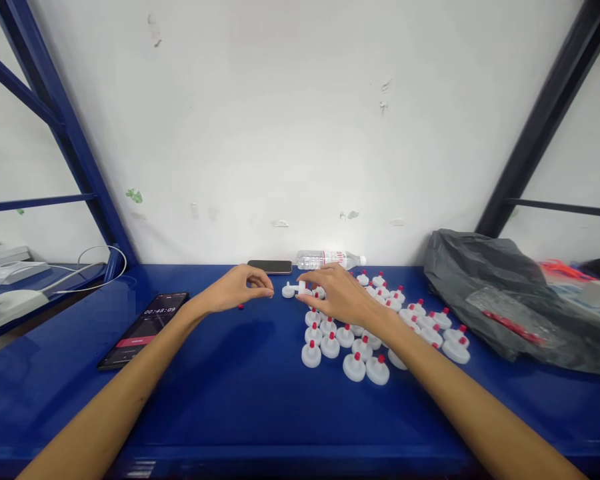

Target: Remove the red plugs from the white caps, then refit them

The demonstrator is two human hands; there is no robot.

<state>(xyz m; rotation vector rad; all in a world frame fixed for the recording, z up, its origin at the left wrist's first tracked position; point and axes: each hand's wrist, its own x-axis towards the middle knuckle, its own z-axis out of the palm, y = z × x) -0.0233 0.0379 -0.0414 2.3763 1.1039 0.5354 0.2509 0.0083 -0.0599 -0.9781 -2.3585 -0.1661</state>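
My right hand (337, 293) is closed, with thumb and fingers pinching a white plastic cap (301, 288) above the table. Just left of the held cap is another white piece with a small knob (288, 291); whether the two are joined I cannot tell. My left hand (245, 288) is curled, its thumb and fingertips brought together a short way left of these pieces. What is between them, if anything, is hidden. Below its fingers lies a small red tip (241, 307) on the blue table. Many white round caps with red tips (361, 348) stand beneath and beside my right hand.
A phone showing a timer (153, 327) lies at the left. Along the wall are a dark phone (270, 267) and a clear plastic bottle (325, 259) on its side. A black plastic bag (467, 287) with red pieces fills the right. White devices and cables (15, 280) stand far left.
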